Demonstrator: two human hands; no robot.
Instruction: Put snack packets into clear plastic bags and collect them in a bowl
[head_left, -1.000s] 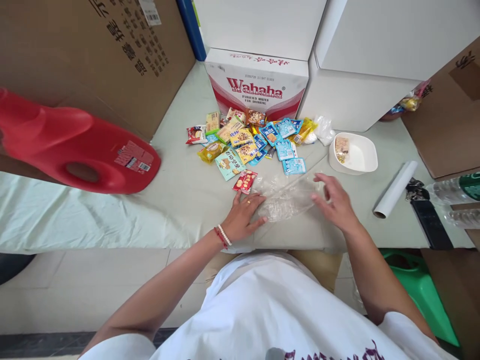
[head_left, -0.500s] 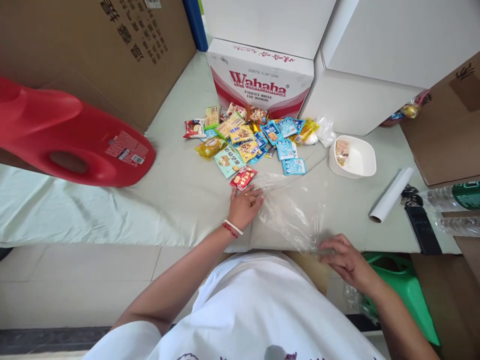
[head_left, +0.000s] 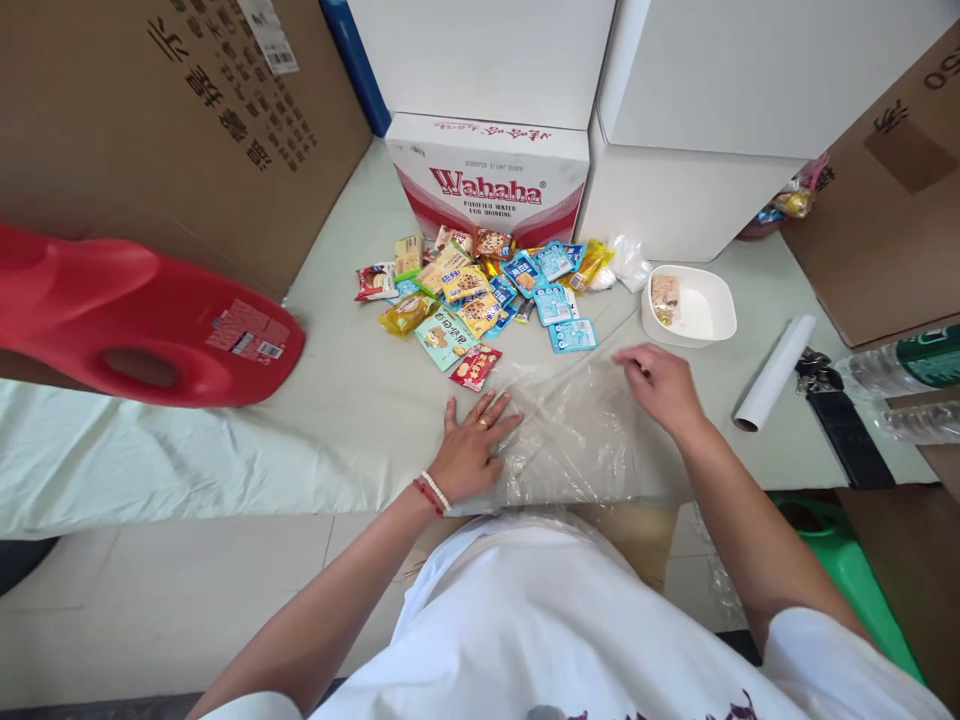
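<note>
A clear plastic bag [head_left: 577, 440] lies flattened on the cloth near the table's front edge. My left hand [head_left: 471, 450] rests with fingers spread at its left side, palm down, just below a small red snack packet [head_left: 475, 367]. My right hand [head_left: 660, 385] is closed, thumb against fingers, at the bag's upper right corner and seems to pinch the film there. Beyond both hands sits a heap of wrapped snacks, with a green packet [head_left: 445, 338], yellow cookie packets [head_left: 465, 283] and blue packets [head_left: 572, 335]. A white bowl [head_left: 712, 305] holding one wrapped snack stands past my right hand.
A large red jug [head_left: 195, 330] lies at the left beside a brown carton [head_left: 150, 130]. Behind the snacks stands a Wahaha water box [head_left: 487, 185]. To the right are a white roll [head_left: 776, 375], keys with a black case [head_left: 851, 440], and plastic bottles [head_left: 915, 368].
My right hand has moved from the table's front edge up and away to the bag's far right corner. My left hand has shifted slightly nearer and spread its fingers. The view has tilted a little.
</note>
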